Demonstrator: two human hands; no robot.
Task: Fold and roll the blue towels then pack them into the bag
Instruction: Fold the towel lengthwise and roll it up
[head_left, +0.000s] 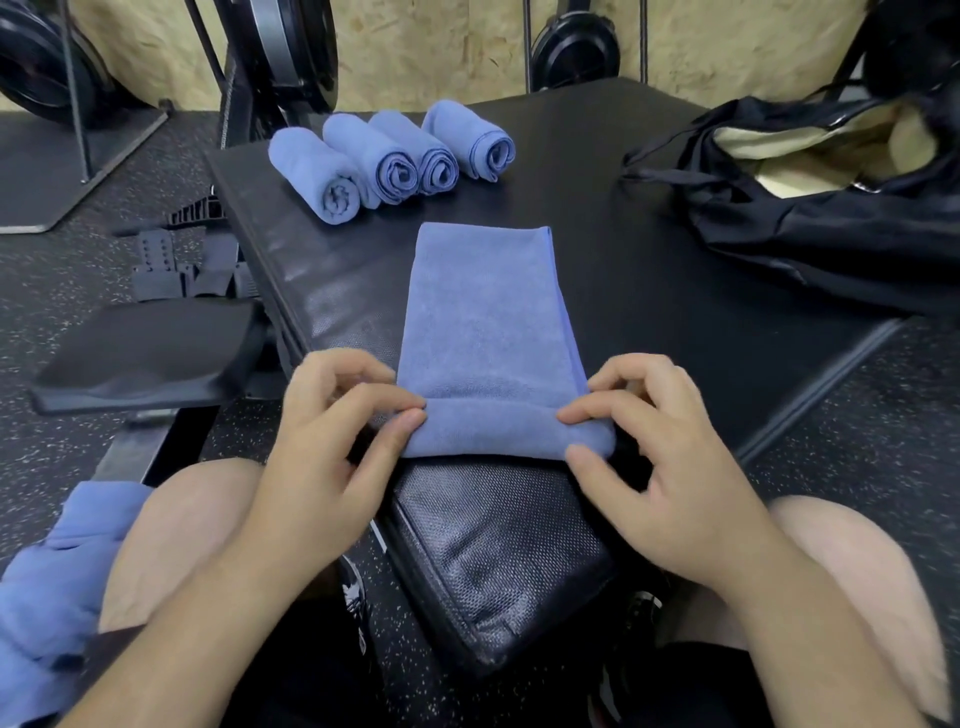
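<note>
Fingers (387, 399) and thumbs of both hands were curled onto the near end of the long folded blue terry towel (488, 312). The left hand (322, 447) pinched the left end of the first turn and the right hand (660, 457) pinched the right end. The towel lay as a narrow strip along the black padded vinyl bench (675, 291), with only its near edge rolled. Four finished blue towel rolls (389, 156) sat side by side at the bench's far end. The open black fabric bag with pale lining (810, 208) lay to the right, well apart from the strip. A loose heap of blue towels (47, 571) lay by the left knee. The likely risk was a skewed roll: uneven pressure from one hand would cone it off the strip's edge, and a slack first turn could spring open in the bag.
</note>
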